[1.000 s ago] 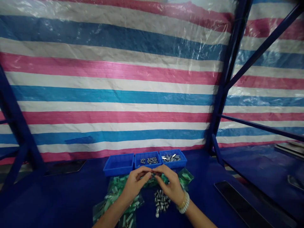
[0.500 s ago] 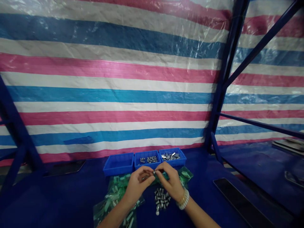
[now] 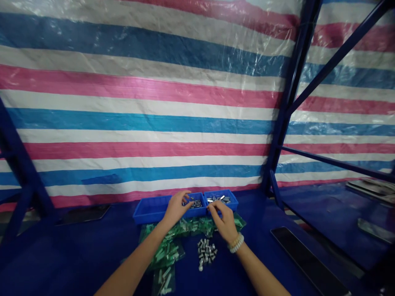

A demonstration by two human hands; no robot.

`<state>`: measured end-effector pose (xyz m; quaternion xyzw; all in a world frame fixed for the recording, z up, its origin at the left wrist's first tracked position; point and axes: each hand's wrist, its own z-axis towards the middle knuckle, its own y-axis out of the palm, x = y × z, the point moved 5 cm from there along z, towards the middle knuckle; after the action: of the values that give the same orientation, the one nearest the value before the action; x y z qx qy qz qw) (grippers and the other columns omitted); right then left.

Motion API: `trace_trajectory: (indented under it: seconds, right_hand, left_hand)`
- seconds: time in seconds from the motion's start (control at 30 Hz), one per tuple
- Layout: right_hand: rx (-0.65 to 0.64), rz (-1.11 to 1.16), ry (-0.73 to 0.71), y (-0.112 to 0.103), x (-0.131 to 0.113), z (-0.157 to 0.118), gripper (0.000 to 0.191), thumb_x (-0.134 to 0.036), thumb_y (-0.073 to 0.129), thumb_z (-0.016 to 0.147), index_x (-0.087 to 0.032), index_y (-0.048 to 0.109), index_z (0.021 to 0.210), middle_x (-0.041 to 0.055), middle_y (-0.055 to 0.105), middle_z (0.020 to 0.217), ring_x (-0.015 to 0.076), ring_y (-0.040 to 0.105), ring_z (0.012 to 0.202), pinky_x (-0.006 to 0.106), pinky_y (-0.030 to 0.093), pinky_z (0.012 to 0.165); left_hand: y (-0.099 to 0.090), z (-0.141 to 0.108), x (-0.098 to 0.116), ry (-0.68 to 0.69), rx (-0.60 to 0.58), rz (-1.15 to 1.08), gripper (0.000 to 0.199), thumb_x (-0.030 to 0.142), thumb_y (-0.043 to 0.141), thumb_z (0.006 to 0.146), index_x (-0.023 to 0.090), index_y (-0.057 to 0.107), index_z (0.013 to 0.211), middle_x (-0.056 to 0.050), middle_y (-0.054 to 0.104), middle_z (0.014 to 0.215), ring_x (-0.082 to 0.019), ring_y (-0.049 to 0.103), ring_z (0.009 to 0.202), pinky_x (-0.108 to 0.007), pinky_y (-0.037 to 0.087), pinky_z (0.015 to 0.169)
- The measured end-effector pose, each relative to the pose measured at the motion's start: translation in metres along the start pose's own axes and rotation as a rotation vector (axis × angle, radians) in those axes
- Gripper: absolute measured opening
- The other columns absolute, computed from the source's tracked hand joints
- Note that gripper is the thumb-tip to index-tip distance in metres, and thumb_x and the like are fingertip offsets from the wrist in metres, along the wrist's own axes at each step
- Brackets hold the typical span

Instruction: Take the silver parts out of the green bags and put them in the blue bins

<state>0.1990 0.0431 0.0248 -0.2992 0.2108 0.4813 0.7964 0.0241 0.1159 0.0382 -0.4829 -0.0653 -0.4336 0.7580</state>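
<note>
My left hand (image 3: 178,206) reaches over the middle blue bin (image 3: 197,212), its thumb and fingers apart above the small metal fittings (image 3: 196,204) inside. Close to the front of the right blue bin (image 3: 232,207), which holds metal pins (image 3: 222,200), my right hand (image 3: 224,222) has thumb and forefinger pinched together. Whatever sits in that pinch is too small to make out. Below the hands, a pile of short metal fittings (image 3: 206,250) lies on the blue table. Green-tinted clear bags (image 3: 166,250) of small parts spread under and beside my left forearm.
The left blue bin (image 3: 151,207) stands beside the middle one. A dark phone-like slab (image 3: 308,259) lies at right, and another dark flat object (image 3: 84,214) at back left. Blue metal posts (image 3: 282,111) and a striped plastic sheet (image 3: 148,123) rise behind the table.
My hands were together over the bags and have come apart. The left moved forward to the middle bin; the right shifted slightly forward and right, toward the right bin.
</note>
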Motion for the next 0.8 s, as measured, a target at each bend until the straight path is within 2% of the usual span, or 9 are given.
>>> trace_trajectory:
  seconds: [0.1, 0.17, 0.23, 0.37, 0.43, 0.53, 0.63, 0.7, 0.8]
  right_hand:
    - [-0.016, -0.078, 0.019, -0.008, 0.02, 0.006, 0.019, -0.024, 0.047, 0.09, -0.018, 0.064, 0.083, 0.0028, 0.064, 0.074, 0.0159, 0.057, 0.065, 0.027, 0.046, 0.064]
    - [-0.141, -0.128, 0.003, -0.008, 0.03, 0.008, 0.015, -0.017, 0.052, 0.085, -0.018, 0.065, 0.09, 0.0033, 0.066, 0.079, 0.0165, 0.059, 0.068, 0.028, 0.048, 0.067]
    - [-0.313, -0.158, -0.055, -0.005, 0.034, 0.006, 0.025, -0.01, 0.057, 0.075, -0.019, 0.066, 0.097, 0.0044, 0.067, 0.089, 0.0191, 0.062, 0.08, 0.032, 0.049, 0.076]
    - [-0.634, -0.155, -0.191, 0.006, 0.026, -0.005, 0.054, -0.008, 0.068, 0.059, -0.022, 0.063, 0.112, 0.0065, 0.065, 0.108, 0.0248, 0.059, 0.102, 0.038, 0.046, 0.09]
    - [-0.723, -0.155, -0.234, 0.01, 0.018, -0.01, 0.06, -0.01, 0.072, 0.056, -0.022, 0.061, 0.114, 0.007, 0.064, 0.112, 0.0255, 0.058, 0.105, 0.037, 0.046, 0.09]
    - [-0.682, -0.238, -0.231, 0.005, 0.011, -0.014, 0.052, -0.008, 0.07, 0.059, -0.022, 0.062, 0.109, 0.0064, 0.063, 0.109, 0.0242, 0.057, 0.101, 0.035, 0.045, 0.088]
    - [-0.603, -0.421, -0.167, -0.008, 0.013, -0.02, 0.03, -0.007, 0.066, 0.067, -0.022, 0.064, 0.093, 0.0051, 0.063, 0.097, 0.0235, 0.056, 0.093, 0.035, 0.045, 0.081]
    - [-0.626, -0.557, -0.138, -0.013, 0.017, -0.026, 0.018, -0.011, 0.067, 0.071, -0.021, 0.066, 0.086, 0.0056, 0.062, 0.095, 0.0247, 0.053, 0.093, 0.036, 0.043, 0.079]
    - [-0.716, -0.682, -0.138, -0.013, 0.022, -0.033, 0.012, -0.02, 0.068, 0.077, -0.021, 0.068, 0.089, 0.0062, 0.06, 0.1, 0.0255, 0.051, 0.097, 0.037, 0.041, 0.079]
  left_hand:
    - [-0.003, -0.002, -0.011, 0.043, -0.047, 0.232, 0.02, 0.026, 0.064, 0.079, 0.022, 0.068, 0.098, -0.009, 0.067, 0.101, -0.028, 0.058, 0.099, -0.044, 0.044, 0.087]
    - [-0.007, -0.015, -0.017, 0.038, -0.015, 0.41, 0.019, 0.032, 0.058, 0.085, 0.025, 0.069, 0.099, -0.01, 0.062, 0.114, -0.031, 0.05, 0.113, -0.048, 0.038, 0.092]
    - [-0.012, -0.028, -0.023, -0.011, 0.018, 0.542, 0.026, 0.04, 0.053, 0.088, 0.027, 0.068, 0.105, -0.012, 0.055, 0.126, -0.034, 0.043, 0.12, -0.051, 0.035, 0.093]
    - [-0.013, -0.042, -0.037, -0.111, -0.052, 0.587, 0.035, 0.047, 0.048, 0.089, 0.03, 0.063, 0.117, -0.015, 0.051, 0.129, -0.035, 0.049, 0.114, -0.054, 0.033, 0.092]
    - [-0.012, -0.042, -0.041, -0.123, -0.095, 0.57, 0.034, 0.046, 0.045, 0.09, 0.03, 0.065, 0.113, -0.014, 0.053, 0.126, -0.033, 0.053, 0.11, -0.055, 0.033, 0.091]
    - [-0.013, -0.042, -0.044, -0.119, -0.103, 0.564, 0.032, 0.045, 0.044, 0.09, 0.029, 0.068, 0.103, -0.014, 0.055, 0.124, -0.033, 0.053, 0.11, -0.054, 0.034, 0.09]
    - [-0.015, -0.044, -0.043, -0.084, -0.11, 0.551, 0.03, 0.045, 0.046, 0.09, 0.028, 0.068, 0.102, -0.012, 0.056, 0.121, -0.033, 0.051, 0.113, -0.052, 0.035, 0.09]
    - [-0.015, -0.045, -0.043, -0.076, -0.124, 0.544, 0.031, 0.044, 0.045, 0.09, 0.028, 0.067, 0.104, -0.012, 0.055, 0.121, -0.033, 0.05, 0.114, -0.051, 0.036, 0.089]
    - [-0.015, -0.045, -0.043, -0.098, -0.164, 0.55, 0.035, 0.045, 0.039, 0.092, 0.028, 0.066, 0.106, -0.013, 0.053, 0.125, -0.033, 0.048, 0.117, -0.048, 0.037, 0.088]
